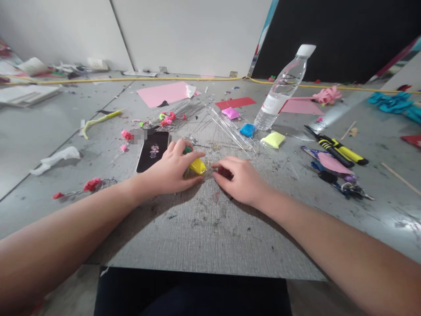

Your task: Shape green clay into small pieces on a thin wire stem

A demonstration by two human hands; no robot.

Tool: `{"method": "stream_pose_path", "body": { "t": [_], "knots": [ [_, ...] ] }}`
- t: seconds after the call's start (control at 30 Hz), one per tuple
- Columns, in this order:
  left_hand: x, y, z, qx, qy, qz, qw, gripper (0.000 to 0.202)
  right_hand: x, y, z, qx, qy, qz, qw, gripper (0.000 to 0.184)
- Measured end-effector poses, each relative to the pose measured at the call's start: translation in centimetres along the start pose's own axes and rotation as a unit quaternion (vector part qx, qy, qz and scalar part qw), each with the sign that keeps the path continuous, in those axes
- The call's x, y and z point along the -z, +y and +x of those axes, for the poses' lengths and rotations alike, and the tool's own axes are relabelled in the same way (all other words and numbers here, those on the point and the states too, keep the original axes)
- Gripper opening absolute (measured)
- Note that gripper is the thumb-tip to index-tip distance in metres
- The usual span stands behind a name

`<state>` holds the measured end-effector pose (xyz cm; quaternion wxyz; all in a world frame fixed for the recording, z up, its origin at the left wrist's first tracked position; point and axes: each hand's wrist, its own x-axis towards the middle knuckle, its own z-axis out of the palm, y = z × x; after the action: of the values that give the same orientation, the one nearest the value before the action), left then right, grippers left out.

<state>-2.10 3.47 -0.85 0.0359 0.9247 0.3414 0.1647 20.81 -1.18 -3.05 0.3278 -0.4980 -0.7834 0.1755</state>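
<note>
My left hand point(171, 169) rests on the grey board point(210, 228) with its fingers curled over a yellow lump of clay point(198, 166); a bit of green clay point(187, 150) shows under the fingers. My right hand point(238, 177) lies just right of the yellow lump, fingers pinched together at its edge, and something red shows beneath them. A black phone point(153, 150) lies flat just left of my left hand. Thin clear wires point(226, 127) are scattered beyond both hands.
A clear water bottle point(283, 87) stands tilted at the back right. Bags of pink point(230, 113), blue point(247, 130) and yellow-green clay point(273, 139) lie near it. Yellow-black cutters point(335, 150) and keys point(348, 186) lie at right. Pink paper point(164, 93) and red clay flowers point(93, 184) lie at left.
</note>
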Motion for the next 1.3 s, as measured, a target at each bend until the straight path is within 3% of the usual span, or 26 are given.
{"method": "stream_pose_path", "body": {
  "t": [0.17, 0.37, 0.47, 0.6, 0.9, 1.1, 1.3],
  "knots": [
    [0.1, -0.3, 0.5, 0.023, 0.029, -0.068, 0.997, 0.038, -0.2, 0.0, -0.1, 0.030, 0.014, 0.064, 0.997, 0.013],
    [1.0, 0.4, 0.6, 0.030, 0.081, -0.148, 0.985, 0.041, 0.1, -0.8, -0.2, 0.072, 0.032, 0.110, 0.991, 0.011],
    [1.1, 0.8, 0.5, 0.046, 0.065, -0.191, 0.978, 0.045, 0.4, -1.2, -0.3, 0.086, 0.045, 0.115, 0.989, 0.012],
    [1.0, 1.0, 0.5, 0.090, 0.036, -0.276, 0.956, 0.032, 0.6, -1.5, -0.4, 0.081, 0.074, 0.135, 0.985, 0.015],
    [1.3, 1.6, 0.6, 0.176, 0.015, -0.297, 0.938, 0.034, 0.8, -1.5, -0.5, 0.050, 0.147, 0.153, 0.976, 0.022],
    [1.2, 1.7, 0.4, 0.144, -0.020, -0.302, 0.942, 0.028, 0.9, -1.4, -0.2, 0.035, 0.083, 0.207, 0.974, 0.016],
    [1.1, 1.9, 0.2, 0.091, -0.028, -0.269, 0.958, 0.023, 0.6, -1.4, -0.3, 0.018, 0.076, 0.224, 0.971, 0.013]
  ]
}}
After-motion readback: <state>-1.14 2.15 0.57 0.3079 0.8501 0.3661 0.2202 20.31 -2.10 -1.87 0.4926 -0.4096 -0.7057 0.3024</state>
